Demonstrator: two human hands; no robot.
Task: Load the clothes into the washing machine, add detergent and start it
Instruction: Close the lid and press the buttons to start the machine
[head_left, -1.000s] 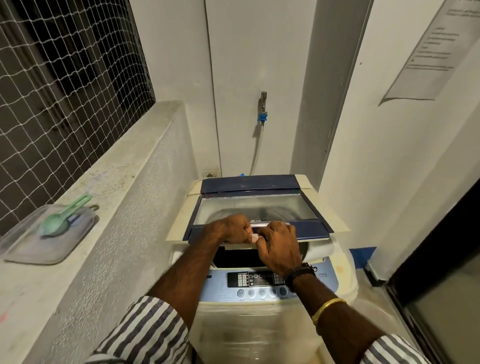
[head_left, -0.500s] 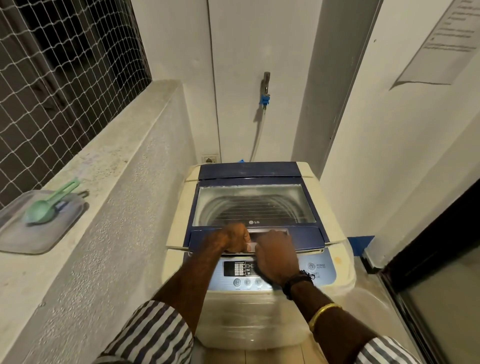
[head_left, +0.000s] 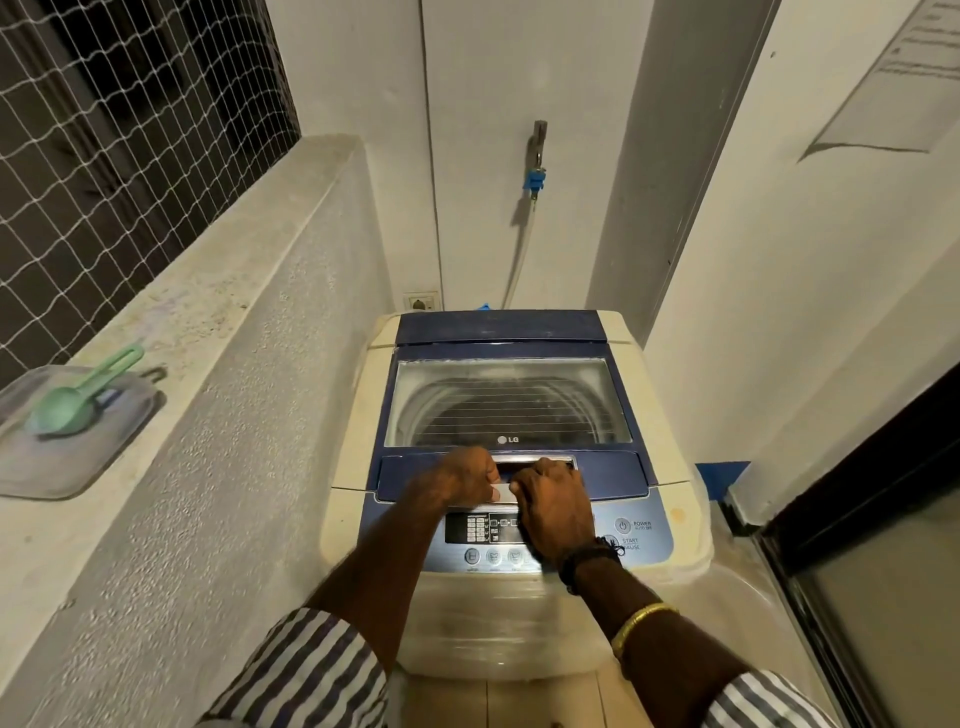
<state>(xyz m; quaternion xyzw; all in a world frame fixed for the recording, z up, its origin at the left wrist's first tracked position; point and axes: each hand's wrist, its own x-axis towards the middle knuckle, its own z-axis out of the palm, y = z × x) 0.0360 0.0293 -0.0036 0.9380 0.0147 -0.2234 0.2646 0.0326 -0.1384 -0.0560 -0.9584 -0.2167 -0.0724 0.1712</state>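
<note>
Machine: cream top-loading washing machine (head_left: 519, 618), standing between the rough concrete ledge (head_left: 208, 322) and the white wall.
Lid: blue-framed glass lid (head_left: 506, 410) lies flat over the drum (ribbed drum wall shows through the pane; its contents cannot be made out).
Left hand: left hand (head_left: 462, 480) grips the lid's front edge, fingers curled at the left end of the handle recess.
Right hand: right hand (head_left: 553, 506) is just beside it, fingers curled into the same recess, with the wrist over the blue control panel (head_left: 644, 535).
Between hands: small white piece (head_left: 503, 491), touching both; I cannot tell what it is.
Ledge: green plastic scoop (head_left: 72, 400) rests on a clear plastic tray (head_left: 104, 457).
Wall: metal tap (head_left: 538, 145) with a white hose (head_left: 519, 260) running down behind the machine.
</note>
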